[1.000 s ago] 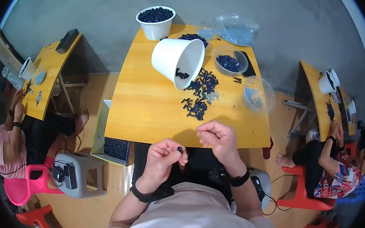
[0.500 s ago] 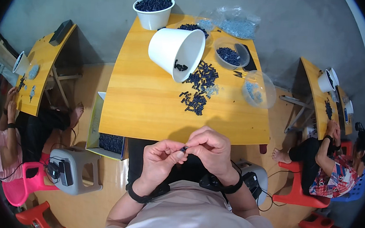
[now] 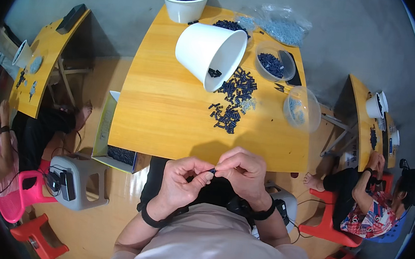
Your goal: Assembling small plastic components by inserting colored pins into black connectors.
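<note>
My left hand [image 3: 181,182] pinches a small dark plastic piece [image 3: 212,170] between thumb and fingers, just past the table's near edge. Against the same piece, my right hand [image 3: 244,176] has its thumb and forefinger closed; whatever tiny part lies in that pinch is hidden. Beyond the hands, loose dark plastic pieces [image 3: 228,119] are strewn over the yellow wooden table [image 3: 159,120]. Small pale-blue parts [image 3: 247,105] lie beside them. A white tub [image 3: 200,45] rests on its side, mouth toward the pile, with a few dark pieces inside.
Farther back stand a full white tub [image 3: 182,11] and a bag of pale-blue parts [image 3: 285,30]. Clear bowls [image 3: 313,109], yellow snips [image 3: 281,88] and a black flat object [image 3: 296,73] occupy the right side. An open box [image 3: 101,142] sits left on the floor. Co-workers sit at both sides.
The whole view has shifted a little, moving the table's contents rightward in the picture. Both hands stay pinched together at the dark piece, with their fingers slightly adjusted.
</note>
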Demonstrator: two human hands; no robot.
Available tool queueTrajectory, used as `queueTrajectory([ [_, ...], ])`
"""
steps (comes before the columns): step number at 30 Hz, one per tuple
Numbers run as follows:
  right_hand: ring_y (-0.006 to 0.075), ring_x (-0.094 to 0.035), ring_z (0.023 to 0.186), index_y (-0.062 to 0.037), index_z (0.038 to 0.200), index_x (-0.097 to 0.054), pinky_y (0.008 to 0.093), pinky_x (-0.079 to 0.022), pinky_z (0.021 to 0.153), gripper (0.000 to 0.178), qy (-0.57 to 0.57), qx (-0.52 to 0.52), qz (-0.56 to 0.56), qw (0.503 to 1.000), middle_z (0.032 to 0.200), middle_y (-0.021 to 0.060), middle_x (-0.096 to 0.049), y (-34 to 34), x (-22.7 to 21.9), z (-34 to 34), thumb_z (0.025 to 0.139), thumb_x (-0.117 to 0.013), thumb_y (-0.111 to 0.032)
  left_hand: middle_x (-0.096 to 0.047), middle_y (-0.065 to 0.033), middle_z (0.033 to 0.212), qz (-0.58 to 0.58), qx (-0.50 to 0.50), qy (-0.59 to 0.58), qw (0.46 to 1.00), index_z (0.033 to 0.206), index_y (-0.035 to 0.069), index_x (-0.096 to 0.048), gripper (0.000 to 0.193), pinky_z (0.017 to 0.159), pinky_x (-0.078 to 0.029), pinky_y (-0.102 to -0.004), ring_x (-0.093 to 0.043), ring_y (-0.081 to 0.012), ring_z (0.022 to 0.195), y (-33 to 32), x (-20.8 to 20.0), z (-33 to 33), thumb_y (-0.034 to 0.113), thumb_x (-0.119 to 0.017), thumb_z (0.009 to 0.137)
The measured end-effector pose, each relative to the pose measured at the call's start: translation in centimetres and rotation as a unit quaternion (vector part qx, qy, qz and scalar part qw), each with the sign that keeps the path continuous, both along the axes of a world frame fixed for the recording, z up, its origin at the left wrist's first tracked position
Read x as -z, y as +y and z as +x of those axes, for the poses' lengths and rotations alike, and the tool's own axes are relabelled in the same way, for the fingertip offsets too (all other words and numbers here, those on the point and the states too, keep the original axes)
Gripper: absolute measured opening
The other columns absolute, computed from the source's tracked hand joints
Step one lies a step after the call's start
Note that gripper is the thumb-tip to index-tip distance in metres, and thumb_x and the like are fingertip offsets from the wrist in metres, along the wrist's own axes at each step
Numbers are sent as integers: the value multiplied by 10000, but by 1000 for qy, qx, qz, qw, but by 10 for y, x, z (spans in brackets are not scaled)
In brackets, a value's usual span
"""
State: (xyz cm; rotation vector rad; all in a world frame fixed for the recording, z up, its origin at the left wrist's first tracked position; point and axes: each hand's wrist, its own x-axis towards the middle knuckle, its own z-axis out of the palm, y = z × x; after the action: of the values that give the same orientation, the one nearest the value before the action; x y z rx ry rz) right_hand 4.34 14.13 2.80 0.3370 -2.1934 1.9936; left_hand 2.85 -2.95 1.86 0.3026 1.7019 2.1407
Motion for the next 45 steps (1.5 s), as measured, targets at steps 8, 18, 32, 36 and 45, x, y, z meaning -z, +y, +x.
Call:
queueTrajectory([
  [8, 110, -561, 690, -12, 791, -635, 221, -447, 585, 109, -7, 41, -85, 996, 818, 64, -592, 0, 12, 2, 741, -686, 70, -646, -91, 757, 98, 31, -87, 991, 917, -38, -627, 103, 576, -514, -233, -622, -128, 644, 5, 5, -5, -22, -633, 816],
  [18, 105, -576, 665, 4, 803, -605, 214, -458, 565, 90, 17, 58, -115, 992, 844, 77, -572, -9, 14, 6, 773, -670, 59, -643, -108, 709, 97, -19, -89, 991, 875, -36, -619, 86, 545, -519, -250, -621, -150, 584, 9, 11, 2, 19, -649, 817],
  [32, 156, -601, 645, 12, 879, -652, 242, -485, 554, 165, 125, 183, 50, 974, 846, 114, -607, -17, 5, 6, 753, -626, 117, -640, -98, 758, 178, -77, -77, 978, 907, -18, -602, 113, 545, -514, -266, -612, -161, 595, 24, 11, 3, 75, -633, 851],
  [36, 150, -589, 618, 30, 918, -645, 238, -481, 528, 190, 174, 197, 96, 960, 877, 118, -592, -18, 6, 3, 767, -597, 134, -643, -102, 760, 190, -54, -93, 976, 924, -28, -598, 91, 573, -520, -255, -618, -145, 618, 24, 11, 0, 21, -617, 849],
  [45, 184, -589, 647, 29, 965, -637, 268, -482, 566, 217, 118, 159, 89, 976, 874, 122, -592, -20, 24, 0, 770, -591, 113, -643, -93, 754, 170, -54, -117, 977, 915, -23, -595, 65, 581, -516, -233, -615, -117, 635, 22, 31, -9, 7, -603, 857],
])
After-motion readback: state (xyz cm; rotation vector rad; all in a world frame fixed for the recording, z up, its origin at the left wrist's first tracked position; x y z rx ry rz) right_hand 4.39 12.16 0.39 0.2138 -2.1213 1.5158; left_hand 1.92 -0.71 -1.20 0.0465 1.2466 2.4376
